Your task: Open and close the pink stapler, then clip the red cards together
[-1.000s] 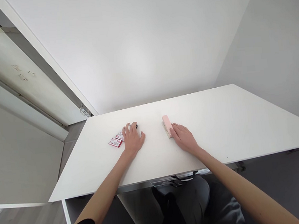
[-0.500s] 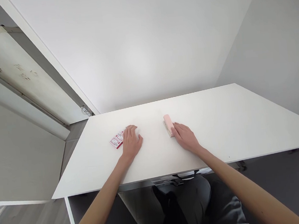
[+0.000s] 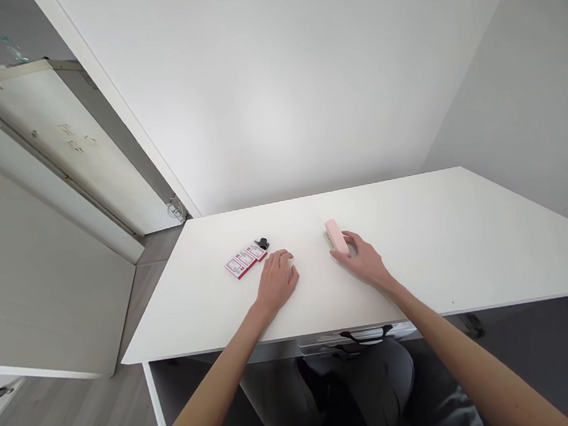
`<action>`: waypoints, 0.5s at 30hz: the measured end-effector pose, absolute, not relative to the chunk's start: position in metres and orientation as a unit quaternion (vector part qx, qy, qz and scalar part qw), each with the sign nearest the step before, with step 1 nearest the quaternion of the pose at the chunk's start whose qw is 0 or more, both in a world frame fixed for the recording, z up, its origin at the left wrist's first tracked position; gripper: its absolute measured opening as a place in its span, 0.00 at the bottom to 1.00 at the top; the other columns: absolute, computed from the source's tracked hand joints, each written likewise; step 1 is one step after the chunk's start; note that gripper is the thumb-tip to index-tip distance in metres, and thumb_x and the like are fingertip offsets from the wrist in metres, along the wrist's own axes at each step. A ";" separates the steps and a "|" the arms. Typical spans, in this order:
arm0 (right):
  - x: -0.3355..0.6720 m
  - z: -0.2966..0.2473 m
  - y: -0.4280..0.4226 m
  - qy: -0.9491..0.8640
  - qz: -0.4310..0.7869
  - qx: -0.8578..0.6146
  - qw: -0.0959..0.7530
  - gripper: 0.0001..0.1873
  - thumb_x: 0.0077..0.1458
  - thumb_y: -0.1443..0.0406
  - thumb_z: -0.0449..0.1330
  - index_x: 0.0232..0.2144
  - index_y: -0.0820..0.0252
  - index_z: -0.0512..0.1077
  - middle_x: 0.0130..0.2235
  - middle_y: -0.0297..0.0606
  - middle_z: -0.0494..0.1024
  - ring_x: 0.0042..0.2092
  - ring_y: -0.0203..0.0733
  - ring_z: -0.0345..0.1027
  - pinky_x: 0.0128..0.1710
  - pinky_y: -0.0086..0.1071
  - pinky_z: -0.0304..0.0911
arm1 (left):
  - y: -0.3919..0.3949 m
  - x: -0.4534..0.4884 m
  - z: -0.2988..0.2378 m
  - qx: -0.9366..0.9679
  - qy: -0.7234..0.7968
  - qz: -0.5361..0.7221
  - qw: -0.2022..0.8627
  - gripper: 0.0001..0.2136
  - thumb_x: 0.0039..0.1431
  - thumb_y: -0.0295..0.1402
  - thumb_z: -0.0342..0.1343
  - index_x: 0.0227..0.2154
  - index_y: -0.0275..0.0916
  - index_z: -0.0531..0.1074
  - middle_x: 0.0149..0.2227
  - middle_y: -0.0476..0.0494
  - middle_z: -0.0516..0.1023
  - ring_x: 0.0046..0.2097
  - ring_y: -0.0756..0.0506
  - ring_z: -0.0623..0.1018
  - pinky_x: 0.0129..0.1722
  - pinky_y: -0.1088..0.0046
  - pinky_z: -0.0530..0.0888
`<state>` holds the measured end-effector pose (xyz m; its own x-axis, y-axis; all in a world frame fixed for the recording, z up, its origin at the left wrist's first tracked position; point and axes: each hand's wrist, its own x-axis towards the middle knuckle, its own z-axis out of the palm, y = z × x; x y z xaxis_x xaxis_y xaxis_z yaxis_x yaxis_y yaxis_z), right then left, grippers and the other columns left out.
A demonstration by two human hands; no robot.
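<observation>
A small pink stapler (image 3: 335,235) lies on the white table (image 3: 442,244). My right hand (image 3: 363,259) curls around its near end, thumb and fingers touching it. My left hand (image 3: 278,282) rests flat on the table with fingers spread, holding nothing. Just left of it lie three small red-and-white boxes (image 3: 245,261) in a row, with a small black object (image 3: 262,244) at their far end. The left hand does not touch them.
The table stands in a corner between a white back wall and a grey wall on the right. An open white door (image 3: 72,159) stands to the left. A black handle (image 3: 366,334) shows under the table's front edge, above my lap.
My left hand has slid right off the boxes, which now lie uncovered with the black object. My right hand has curled onto the stapler's near end. The view shifted.
</observation>
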<state>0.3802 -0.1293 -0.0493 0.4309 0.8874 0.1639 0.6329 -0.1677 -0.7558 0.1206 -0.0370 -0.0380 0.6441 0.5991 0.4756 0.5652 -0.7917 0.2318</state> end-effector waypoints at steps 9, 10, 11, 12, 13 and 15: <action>0.322 -0.043 -0.119 -0.576 0.196 -0.684 0.403 0.18 0.56 0.63 0.57 0.49 0.50 0.75 0.48 0.39 0.84 0.48 0.53 0.77 0.48 0.45 0.71 | -0.041 0.120 -0.034 0.908 0.305 0.279 0.059 0.09 0.71 0.33 0.50 0.51 0.40 0.68 0.52 0.35 0.77 0.53 0.37 0.77 0.54 0.54 0.74; 0.318 -0.043 -0.120 -0.589 0.192 -0.671 0.408 0.17 0.55 0.64 0.57 0.47 0.51 0.75 0.48 0.39 0.84 0.48 0.53 0.77 0.49 0.45 0.70 | -0.041 0.120 -0.032 0.909 0.302 0.281 0.063 0.10 0.71 0.34 0.51 0.51 0.40 0.69 0.52 0.35 0.77 0.53 0.37 0.77 0.55 0.54 0.74; 0.314 -0.044 -0.122 -0.599 0.185 -0.659 0.416 0.16 0.54 0.64 0.57 0.46 0.52 0.75 0.48 0.40 0.83 0.49 0.53 0.76 0.49 0.45 0.70 | -0.042 0.119 -0.031 0.910 0.297 0.282 0.066 0.10 0.71 0.35 0.52 0.51 0.40 0.69 0.51 0.35 0.78 0.54 0.37 0.77 0.55 0.54 0.74; 0.312 -0.045 -0.123 -0.604 0.176 -0.651 0.425 0.16 0.54 0.64 0.56 0.45 0.52 0.75 0.47 0.41 0.82 0.49 0.53 0.76 0.50 0.45 0.70 | -0.043 0.119 -0.029 0.912 0.289 0.283 0.071 0.10 0.71 0.36 0.53 0.51 0.40 0.69 0.51 0.35 0.78 0.54 0.37 0.77 0.55 0.55 0.74; 0.310 -0.045 -0.124 -0.605 0.167 -0.646 0.434 0.15 0.54 0.65 0.56 0.44 0.53 0.75 0.48 0.41 0.81 0.50 0.53 0.75 0.50 0.45 0.70 | -0.043 0.118 -0.028 0.913 0.280 0.284 0.085 0.10 0.70 0.36 0.53 0.51 0.41 0.70 0.51 0.36 0.79 0.53 0.38 0.78 0.56 0.55 0.74; 0.309 -0.046 -0.126 -0.601 0.151 -0.647 0.445 0.16 0.53 0.66 0.56 0.45 0.53 0.74 0.48 0.42 0.79 0.51 0.53 0.73 0.50 0.45 0.70 | -0.042 0.117 -0.025 0.909 0.269 0.287 0.141 0.09 0.70 0.36 0.54 0.49 0.42 0.72 0.49 0.39 0.81 0.52 0.39 0.78 0.55 0.56 0.74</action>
<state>0.3086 -0.1258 -0.0464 0.2327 0.9111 0.3403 0.6429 0.1184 -0.7567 0.1166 -0.0423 -0.0250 0.6907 0.5693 0.4459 0.4078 -0.8159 0.4099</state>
